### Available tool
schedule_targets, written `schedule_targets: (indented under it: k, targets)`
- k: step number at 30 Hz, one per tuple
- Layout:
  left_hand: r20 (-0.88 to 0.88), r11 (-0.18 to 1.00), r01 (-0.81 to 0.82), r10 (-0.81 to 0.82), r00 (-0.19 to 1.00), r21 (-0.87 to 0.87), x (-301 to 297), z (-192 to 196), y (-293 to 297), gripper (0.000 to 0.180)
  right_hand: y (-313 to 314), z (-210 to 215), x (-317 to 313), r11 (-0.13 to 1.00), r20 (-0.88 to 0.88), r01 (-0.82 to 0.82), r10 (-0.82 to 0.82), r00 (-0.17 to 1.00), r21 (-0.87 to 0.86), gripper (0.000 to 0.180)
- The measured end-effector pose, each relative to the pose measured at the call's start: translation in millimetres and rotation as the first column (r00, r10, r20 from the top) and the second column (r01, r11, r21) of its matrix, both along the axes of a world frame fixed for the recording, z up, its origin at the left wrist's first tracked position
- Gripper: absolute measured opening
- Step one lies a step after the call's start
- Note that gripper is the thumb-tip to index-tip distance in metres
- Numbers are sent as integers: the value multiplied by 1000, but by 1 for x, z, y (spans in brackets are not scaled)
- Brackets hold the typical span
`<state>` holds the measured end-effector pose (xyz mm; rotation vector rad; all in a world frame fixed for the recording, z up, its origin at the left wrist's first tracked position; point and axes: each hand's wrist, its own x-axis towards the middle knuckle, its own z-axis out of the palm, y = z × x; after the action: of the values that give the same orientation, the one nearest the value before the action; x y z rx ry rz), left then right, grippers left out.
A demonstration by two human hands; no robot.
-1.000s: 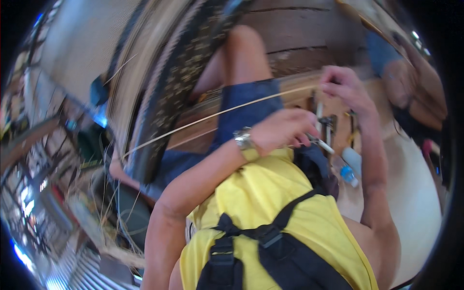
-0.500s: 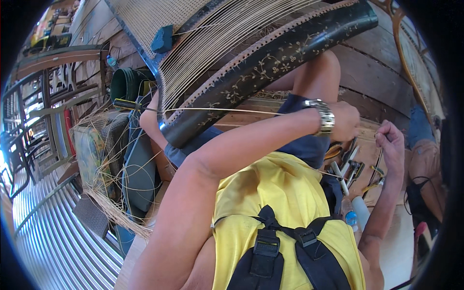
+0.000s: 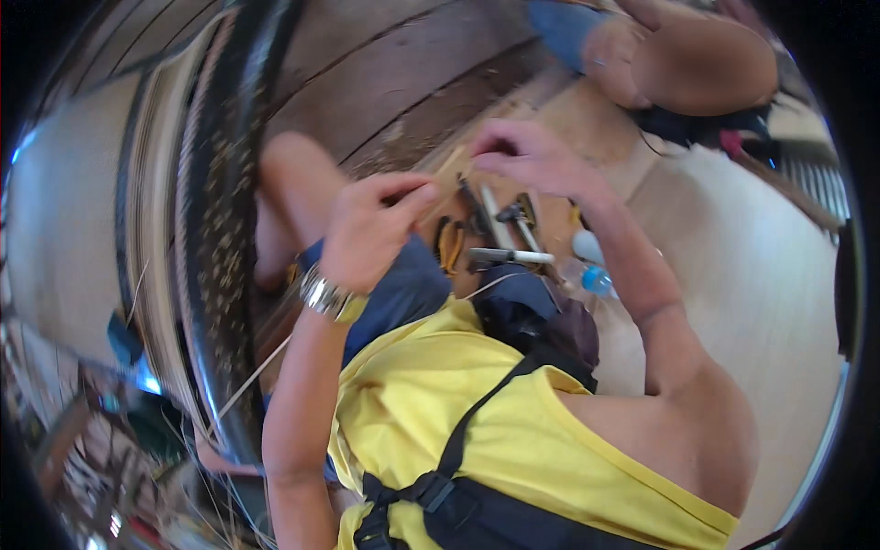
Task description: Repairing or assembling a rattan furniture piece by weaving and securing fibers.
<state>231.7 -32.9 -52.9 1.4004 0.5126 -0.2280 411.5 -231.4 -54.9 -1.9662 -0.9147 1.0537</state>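
My left hand, with a silver wristwatch, is raised over my lap, thumb and fingers pinched together. To its right my right hand is also closed in a pinch, apart from the left. Whatever is between the fingers is too small and blurred to make out. A thin pale cane strand runs from the lower end of a black frame rail and disappears behind my left forearm. That rail has gold floral decoration and a row of holes. Taut parallel cane strands and woven caning lie beyond it.
Below my hands lie orange-handled pliers, a white-handled tool, several other tools and a plastic bottle. A teal block rests against the caning. Another person is at the upper right. Loose cane hangs at lower left.
The view has swung to the right, so the caned frame now stands at the left edge. My hands have come up in front of me, still apart and pinched.
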Motion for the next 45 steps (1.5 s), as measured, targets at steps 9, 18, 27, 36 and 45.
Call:
schedule_targets:
  k: [9, 18, 27, 36, 45]
  targets:
    - [103, 998, -39, 34, 994, 53, -1, -9, -26, 20, -12, 20, -23, 992, 82, 104, -110, 991, 69, 14]
    - [246, 930, -125, 39, 968, 345, 3, -1, -41, 16, -13, 25, -28, 992, 248, 33, -62, 967, 120, 10]
    - [272, 895, -144, 27, 962, 421, 2, 7, -43, 14, -16, 20, -23, 995, 281, -12, -18, 959, 104, 11]
    - [251, 902, -115, 8, 968, 416, 5, 10, -39, 17, -11, 28, -21, 993, 223, -18, -8, 975, 113, 11]
    - [197, 898, -34, -60, 979, 439, 6, 1, -34, 19, -8, 25, -17, 995, 164, -67, 53, 985, 80, 10]
